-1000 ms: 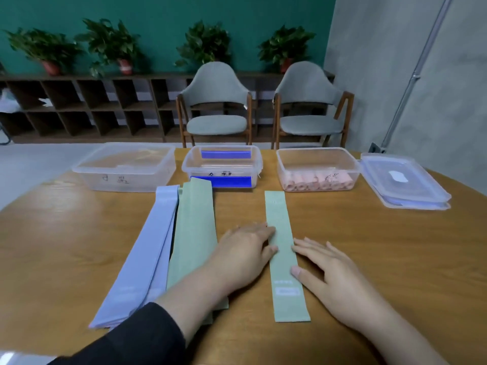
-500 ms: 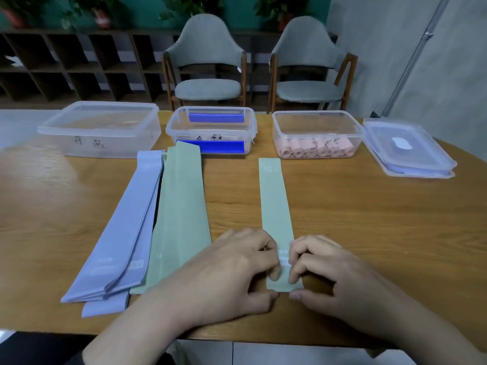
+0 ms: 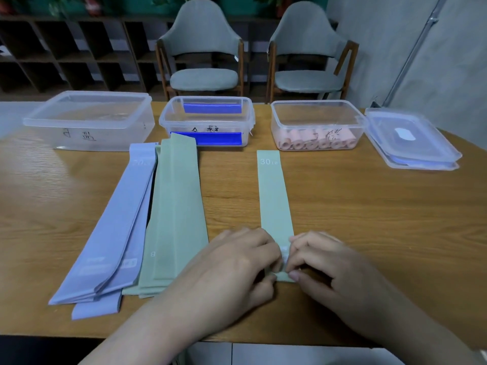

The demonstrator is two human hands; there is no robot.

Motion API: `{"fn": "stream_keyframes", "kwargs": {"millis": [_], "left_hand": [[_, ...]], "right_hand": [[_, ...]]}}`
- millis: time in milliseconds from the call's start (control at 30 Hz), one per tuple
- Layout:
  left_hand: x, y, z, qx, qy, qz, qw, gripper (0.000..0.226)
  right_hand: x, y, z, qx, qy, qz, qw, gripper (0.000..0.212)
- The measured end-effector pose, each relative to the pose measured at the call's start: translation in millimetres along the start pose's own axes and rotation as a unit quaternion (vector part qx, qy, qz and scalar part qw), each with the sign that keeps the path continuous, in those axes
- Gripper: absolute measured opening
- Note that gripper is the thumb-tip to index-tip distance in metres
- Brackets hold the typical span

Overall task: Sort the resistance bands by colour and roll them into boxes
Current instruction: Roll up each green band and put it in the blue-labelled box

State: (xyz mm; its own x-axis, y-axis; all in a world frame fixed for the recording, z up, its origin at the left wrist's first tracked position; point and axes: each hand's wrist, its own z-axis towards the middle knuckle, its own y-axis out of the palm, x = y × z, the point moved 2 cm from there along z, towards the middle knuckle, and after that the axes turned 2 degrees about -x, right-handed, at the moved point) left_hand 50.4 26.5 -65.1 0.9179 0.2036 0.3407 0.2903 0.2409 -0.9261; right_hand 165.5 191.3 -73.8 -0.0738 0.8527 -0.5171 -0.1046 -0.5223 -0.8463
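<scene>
A single green band [image 3: 274, 196], marked 30 LB at its far end, lies lengthwise on the wooden table [image 3: 369, 219]. My left hand [image 3: 234, 270] and my right hand [image 3: 334, 270] both pinch its near end, fingers curled over a small fold. Left of it lie a pile of green bands [image 3: 176, 206] and a pile of lilac bands [image 3: 118, 227]. Three clear boxes stand along the far edge: an empty one [image 3: 89, 119] at left, a middle box [image 3: 208, 119] with blue inside, and a right box [image 3: 316, 125] holding rolled pink bands.
Stacked clear lids [image 3: 411, 140] lie at the far right of the table. Two grey chairs [image 3: 205, 48] stand behind the table, with dark shelving along the back wall. The table's near edge runs just below my wrists.
My hands slid from flat on the band's middle down to its near end and curled onto it. The head camera tilted downward, so the wall plants left the view.
</scene>
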Motion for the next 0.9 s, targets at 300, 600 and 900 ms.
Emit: {"fn": "stream_keyframes", "kwargs": {"millis": [300, 600, 900], "left_hand": [[-4.6, 11.9, -9.0, 0.067, 0.009, 0.017, 0.998, 0.014], [-3.9, 13.1, -7.4, 0.099, -0.017, 0.009, 0.995, 0.012], [-5.3, 14.3, -6.5, 0.103, -0.052, -0.018, 0.993, 0.015]], "right_hand": [[3.0, -2.7, -6.0, 0.004, -0.014, -0.022, 1.0, 0.026], [-1.6, -1.5, -1.7, 0.044, 0.009, -0.021, 0.999, 0.012], [1.3, 0.6, -2.1, 0.061, 0.022, -0.026, 0.998, 0.015]]}}
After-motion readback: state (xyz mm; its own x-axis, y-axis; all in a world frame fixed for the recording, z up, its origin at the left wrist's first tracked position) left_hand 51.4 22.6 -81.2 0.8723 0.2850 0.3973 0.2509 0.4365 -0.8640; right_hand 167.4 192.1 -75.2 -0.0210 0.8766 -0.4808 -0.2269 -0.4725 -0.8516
